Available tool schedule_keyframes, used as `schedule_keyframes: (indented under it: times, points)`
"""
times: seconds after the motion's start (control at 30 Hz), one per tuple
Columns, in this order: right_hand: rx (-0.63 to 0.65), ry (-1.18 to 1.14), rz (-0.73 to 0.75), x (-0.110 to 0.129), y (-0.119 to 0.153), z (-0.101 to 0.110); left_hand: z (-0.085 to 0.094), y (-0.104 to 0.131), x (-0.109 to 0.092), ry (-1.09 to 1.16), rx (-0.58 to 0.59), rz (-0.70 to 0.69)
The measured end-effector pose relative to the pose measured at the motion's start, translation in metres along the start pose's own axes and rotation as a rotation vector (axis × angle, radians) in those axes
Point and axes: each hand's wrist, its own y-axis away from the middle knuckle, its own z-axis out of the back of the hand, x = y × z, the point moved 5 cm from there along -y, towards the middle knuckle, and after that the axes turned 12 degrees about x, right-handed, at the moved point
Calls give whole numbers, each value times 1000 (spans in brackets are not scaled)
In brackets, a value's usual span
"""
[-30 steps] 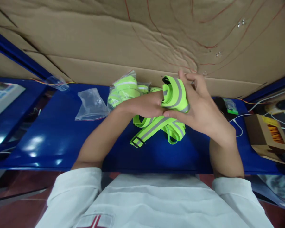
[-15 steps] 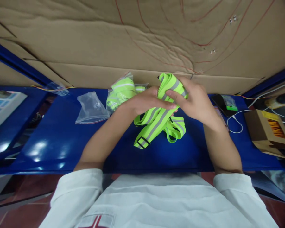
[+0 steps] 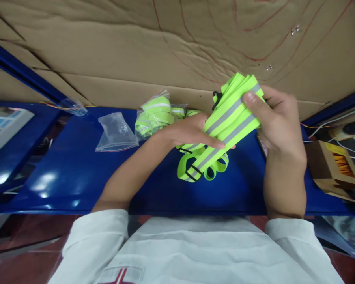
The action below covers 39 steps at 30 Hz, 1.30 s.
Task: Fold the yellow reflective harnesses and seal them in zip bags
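A neon yellow-green reflective strap (image 3: 233, 110) with grey stripes is gathered in several folded layers between my hands. My right hand (image 3: 278, 114) grips the upper right end, thumb on top of the folds. Lower down, my left hand (image 3: 198, 132) is closed round the folds, with its thumb lying across them. A black buckle (image 3: 194, 172) sits on a strap end hanging below my left hand, and a black clip (image 3: 216, 98) shows at the far edge of the folds. Loops of strap (image 3: 215, 167) hang or lie beneath; I cannot tell which.
Clear bags of neon straps (image 3: 155, 112) stand behind my left wrist on the blue table (image 3: 68, 169). Left of them lies a flat clear zip bag (image 3: 116, 132). A cardboard box (image 3: 333, 167) with orange contents and white cables are at the right. A cardboard panel (image 3: 121, 51) rises behind.
My right hand has moved right and up, turning the folded strap and spreading its layers longer. My left hand stays around the lower part. The view has shifted slightly.
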Motion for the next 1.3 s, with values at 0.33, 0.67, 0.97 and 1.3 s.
schedule_keyframes:
  times: [0.33,0.67,0.97,1.3]
  points:
    - [40,-235,-21,-14,-9,8,9,-2,0,-334,-3,21]
    - [134,-256,-122,-39,-18,-10,3,7,-17,-552,-14,-117]
    - [393,470,162,-3,-1,-28,8,5,-24,-694,-53,-140]
    - [194,457,149,-11,-8,-19,8,2,-3,-135,-113,92]
